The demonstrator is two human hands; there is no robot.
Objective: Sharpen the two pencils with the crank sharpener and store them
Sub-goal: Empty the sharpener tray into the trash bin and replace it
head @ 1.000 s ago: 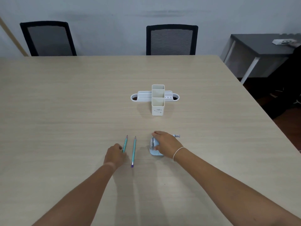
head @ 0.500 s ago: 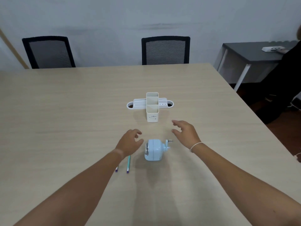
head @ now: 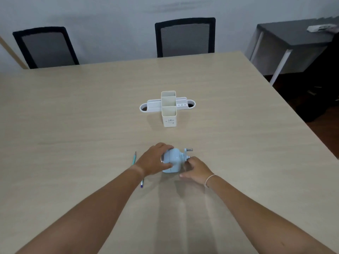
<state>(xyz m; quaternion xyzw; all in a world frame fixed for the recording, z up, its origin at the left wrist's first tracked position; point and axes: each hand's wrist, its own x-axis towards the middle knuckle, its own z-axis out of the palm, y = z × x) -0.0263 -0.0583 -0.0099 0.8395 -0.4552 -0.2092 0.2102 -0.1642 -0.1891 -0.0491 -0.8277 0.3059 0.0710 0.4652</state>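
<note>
A light blue crank sharpener (head: 173,160) stands on the wooden table (head: 73,125) in front of me, its crank handle (head: 189,150) pointing right. My left hand (head: 153,159) wraps around the sharpener's left end. My right hand (head: 197,168) rests against its right side just below the crank. Two teal pencils lie to the left under my left wrist: the tip of one pencil (head: 134,158) shows above the wrist, and the purple end of the other pencil (head: 142,184) shows below it. A white desk organizer (head: 168,107) stands further back.
Two black mesh chairs (head: 185,36) (head: 45,47) stand at the table's far edge. A dark side table (head: 293,36) is at the back right. The table's right edge runs diagonally toward me.
Both hands closed in on the sharpener: the left now grips its left end, the right moved down beside the crank. The view shifted slightly.
</note>
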